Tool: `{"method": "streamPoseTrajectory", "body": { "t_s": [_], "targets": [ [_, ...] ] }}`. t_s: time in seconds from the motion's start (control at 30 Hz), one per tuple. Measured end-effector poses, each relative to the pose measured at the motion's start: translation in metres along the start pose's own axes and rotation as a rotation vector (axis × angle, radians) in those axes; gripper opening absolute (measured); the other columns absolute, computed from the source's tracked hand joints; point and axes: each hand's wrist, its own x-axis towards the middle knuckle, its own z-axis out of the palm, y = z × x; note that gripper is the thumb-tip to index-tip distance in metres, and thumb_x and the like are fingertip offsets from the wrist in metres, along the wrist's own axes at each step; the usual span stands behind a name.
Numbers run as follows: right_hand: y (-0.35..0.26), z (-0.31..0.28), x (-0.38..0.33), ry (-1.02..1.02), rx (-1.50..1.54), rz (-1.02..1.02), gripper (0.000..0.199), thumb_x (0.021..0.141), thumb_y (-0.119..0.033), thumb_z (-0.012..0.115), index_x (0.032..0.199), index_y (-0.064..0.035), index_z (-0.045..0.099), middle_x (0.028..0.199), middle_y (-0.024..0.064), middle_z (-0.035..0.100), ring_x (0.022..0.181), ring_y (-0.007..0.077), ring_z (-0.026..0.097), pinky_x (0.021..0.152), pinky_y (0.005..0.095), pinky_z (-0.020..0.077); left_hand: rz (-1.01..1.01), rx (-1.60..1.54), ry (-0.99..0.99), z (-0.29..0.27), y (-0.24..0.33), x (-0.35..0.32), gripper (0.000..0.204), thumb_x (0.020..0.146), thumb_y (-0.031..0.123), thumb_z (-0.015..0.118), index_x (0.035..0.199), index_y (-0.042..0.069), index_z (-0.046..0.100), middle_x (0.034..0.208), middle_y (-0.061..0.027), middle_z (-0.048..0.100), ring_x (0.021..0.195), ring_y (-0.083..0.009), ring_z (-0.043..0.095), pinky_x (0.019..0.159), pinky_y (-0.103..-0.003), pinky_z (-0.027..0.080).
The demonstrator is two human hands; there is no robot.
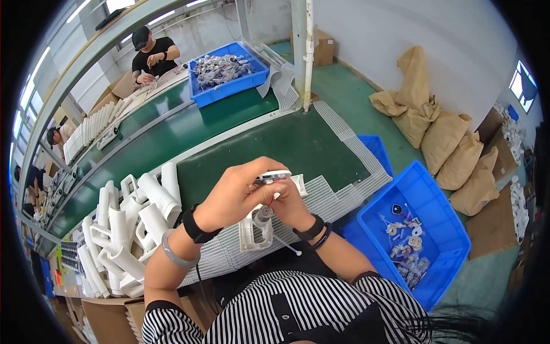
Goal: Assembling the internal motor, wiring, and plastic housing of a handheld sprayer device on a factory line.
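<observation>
Both hands meet over the near edge of the bench. My left hand (238, 189) is closed round a flat white plastic part (275, 174) with a rounded edge. Against its underside, my right hand (291, 205) is closed too, its fingertips pinched by a small white piece; what they grip is mostly hidden. Thin red wire shows just below the fingers. Under the hands lies an opened white plastic housing (247, 234) with a clear cylinder (263, 219) in it. A thin rod with a white tip (298, 253) sticks out toward me.
White handled plastic housings (129, 229) are heaped at my left. A blue bin (441, 241) of small parts stands at my right; another blue tray (229, 86) sits on the green conveyor (166, 129). Across it a person (154, 54) works. Tan sacks (447, 140) line the wall.
</observation>
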Motion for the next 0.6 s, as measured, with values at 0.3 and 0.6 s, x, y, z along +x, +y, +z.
{"method": "streamPoseTrajectory", "body": {
  "t_s": [0.3, 0.6],
  "targets": [
    [-0.021, -0.016, -0.013, -0.332, 0.861, 0.419, 0.083, 0.096, -0.05, 0.062, 0.154, -0.0098, 0.019, 0.112, 0.0139, 0.06, 0.08, 0.0211, 0.066, 0.065, 0.0294, 0.0537, -0.151, 0.112, 0.061, -0.008, 0.018, 0.008, 0.024, 0.094, 0.011, 0.068, 0.115, 0.001, 0.064, 0.091, -0.0054, 0.071, 0.062, -0.0072, 0.064, 0.051, -0.022, 0.051],
    [-0.04, -0.131, -0.005, -0.235, 0.212, 0.487, 0.1, 0.084, -0.008, 0.075, 0.16, -0.0105, 0.01, 0.111, 0.0065, 0.056, 0.099, 0.0136, 0.056, 0.086, 0.0284, 0.0501, -0.521, -0.387, 0.069, 0.016, -0.017, -0.002, 0.029, 0.095, 0.015, 0.067, 0.121, 0.001, 0.063, 0.081, -0.0034, 0.067, 0.052, -0.0062, 0.06, 0.045, -0.021, 0.049]
  ]
}}
